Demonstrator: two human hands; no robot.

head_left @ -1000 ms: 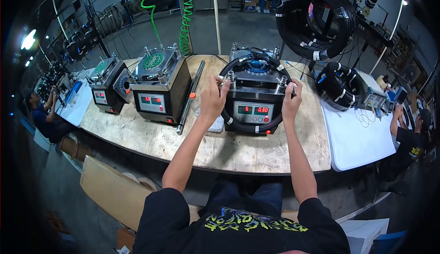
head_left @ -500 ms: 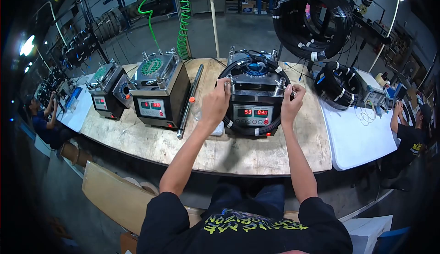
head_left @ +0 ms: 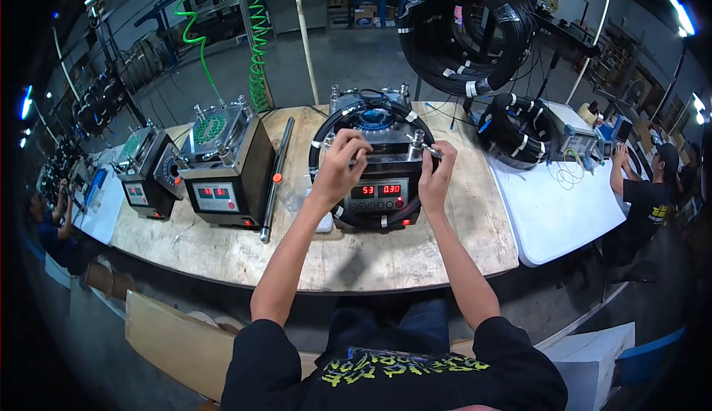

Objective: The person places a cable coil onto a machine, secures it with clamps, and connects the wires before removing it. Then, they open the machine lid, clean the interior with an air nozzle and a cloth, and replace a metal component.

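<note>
In front of me stands a polishing machine (head_left: 371, 207) with a red-lit display, and a loop of black cable (head_left: 423, 126) hangs around its front and top. On its top plate is a ring of blue connectors (head_left: 372, 117). My left hand (head_left: 343, 166) is closed with curled fingers at the front left corner post; what it grips, if anything, is hidden. At the front right post (head_left: 416, 144), my right hand (head_left: 436, 175) pinches a small metal clamp handle (head_left: 429, 148).
Two similar machines (head_left: 222, 181) (head_left: 144, 181) stand to the left, with a metal bar (head_left: 277, 181) beside the nearer one. Coiled black cables (head_left: 519, 133) lie at the right, near a white table (head_left: 564, 218). Co-workers (head_left: 653, 196) sit at both sides.
The whole view has shifted, so the bench appears further left. My left hand has come inward from the left post with its fingers curled; my right hand stays by the right post.
</note>
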